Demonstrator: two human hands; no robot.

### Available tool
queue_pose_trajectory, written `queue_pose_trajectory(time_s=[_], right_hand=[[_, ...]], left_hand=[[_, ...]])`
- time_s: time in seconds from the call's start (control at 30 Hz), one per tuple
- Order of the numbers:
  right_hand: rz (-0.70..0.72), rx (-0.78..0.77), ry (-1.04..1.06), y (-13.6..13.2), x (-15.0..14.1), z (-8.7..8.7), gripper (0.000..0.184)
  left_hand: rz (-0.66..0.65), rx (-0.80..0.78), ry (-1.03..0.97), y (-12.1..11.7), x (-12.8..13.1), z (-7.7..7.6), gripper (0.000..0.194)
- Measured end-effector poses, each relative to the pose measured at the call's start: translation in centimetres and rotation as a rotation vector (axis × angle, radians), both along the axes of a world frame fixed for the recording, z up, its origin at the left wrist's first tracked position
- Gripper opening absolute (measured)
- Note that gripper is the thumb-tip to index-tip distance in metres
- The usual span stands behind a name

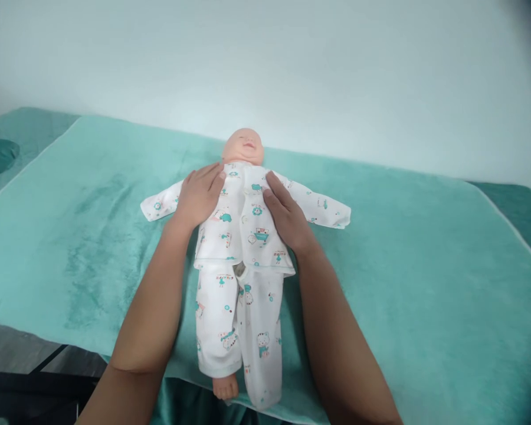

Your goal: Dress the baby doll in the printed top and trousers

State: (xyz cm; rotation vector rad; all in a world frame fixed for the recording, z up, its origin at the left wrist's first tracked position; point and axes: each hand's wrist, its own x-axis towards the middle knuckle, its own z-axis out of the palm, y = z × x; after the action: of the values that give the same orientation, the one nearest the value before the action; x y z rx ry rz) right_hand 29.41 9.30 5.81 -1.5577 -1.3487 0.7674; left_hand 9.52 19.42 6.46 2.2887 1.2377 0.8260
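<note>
A baby doll (pixel 244 147) lies on its back with its head away from me. It wears a white printed jacket (pixel 259 236) with the sleeves spread to both sides. Matching white trousers (pixel 262 319) cover its legs, and one bare foot shows below the left trouser leg. Flat on the jacket's left shoulder and chest side rests my left hand (pixel 201 195), fingers stretched out. My right hand (pixel 287 212) lies along the jacket's right side, its visible fingers extended towards the shoulder. Neither hand grips the cloth visibly.
A green plush cover (pixel 407 254) spreads over the table under the doll. Behind it rises a pale wall (pixel 292 71). At the far left edge is a darker green hollow or fold (pixel 0 156). A dark object (pixel 30 389) stands below the table's near left edge.
</note>
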Motion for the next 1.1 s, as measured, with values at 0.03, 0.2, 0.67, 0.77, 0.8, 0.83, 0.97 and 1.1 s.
queue_pose_trajectory(time_s=[0.03,0.2,0.67,0.77,0.8,0.83,0.97,1.1], right_hand=[[-0.007,0.006,-0.02,0.3,0.2,-0.1,0.074],[-0.047,0.032,-0.195,1.8,1.0,-1.0,0.064],[-0.406,-0.077,-0.666,0.7,6.5,-4.5,0.053],[-0.401,-0.117,-0.709,-1.8,9.0,-5.0,0.053],[-0.407,-0.12,-0.716,-2.7,9.7,-5.2,0.054],[-0.429,-0.116,-0.721,-3.6,10.5,-5.5,0.054],[-0.618,-0.126,-0.676,-5.6,12.1,-6.0,0.054],[-0.657,-0.22,-0.574,-5.2,12.0,-5.8,0.047]], left_hand=[[0.041,0.005,0.025,0.2,-0.1,-0.1,0.05],[0.2,0.025,0.149,0.9,-0.4,-0.8,0.048],[0.401,0.178,0.332,-1.9,-6.0,-3.3,0.054],[0.454,0.144,0.311,-3.2,-9.9,-3.9,0.057],[0.485,0.125,0.287,-3.5,-11.0,-4.1,0.055],[0.519,0.115,0.263,-3.7,-11.8,-4.2,0.052],[0.64,0.112,0.232,-4.5,-12.9,-4.4,0.047],[0.627,0.115,0.226,-4.6,-12.3,-4.3,0.044]])
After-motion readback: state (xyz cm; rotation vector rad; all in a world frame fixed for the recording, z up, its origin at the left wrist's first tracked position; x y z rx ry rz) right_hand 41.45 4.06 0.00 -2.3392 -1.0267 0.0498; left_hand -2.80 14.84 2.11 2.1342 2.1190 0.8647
